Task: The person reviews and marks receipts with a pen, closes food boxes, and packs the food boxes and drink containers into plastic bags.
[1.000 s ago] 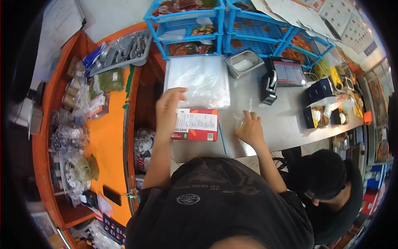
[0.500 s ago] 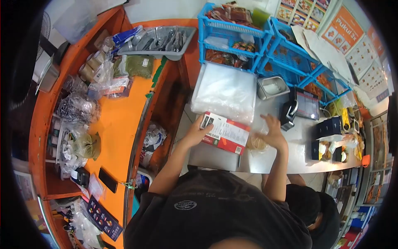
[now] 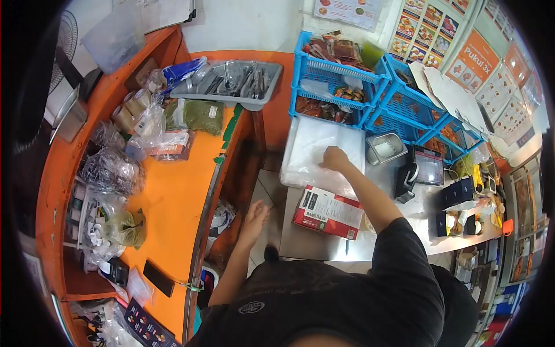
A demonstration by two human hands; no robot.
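Observation:
My right hand (image 3: 335, 159) is curled over the stack of clear plastic bags (image 3: 303, 144), its fingers pinched on the top bag. Just below the stack, on the metal table, lies a red and white box (image 3: 328, 212) with a printed label; nothing holds it. Over the gap between the two counters, my left hand (image 3: 254, 224) is held in the air with its fingers apart and nothing in them. A clear bag with light brown contents is mostly hidden behind my right forearm.
Blue plastic baskets (image 3: 341, 78) with packets stand behind the bags. A metal container (image 3: 386, 148) and a black device (image 3: 407, 182) sit to the right. The orange counter (image 3: 167, 202) on the left carries a phone (image 3: 158, 278) and a grey cutlery tray (image 3: 272, 87).
My left hand has let go of the box and moved left and down. My right hand has gone up and left from beside the box onto the plastic bags. The view has shifted.

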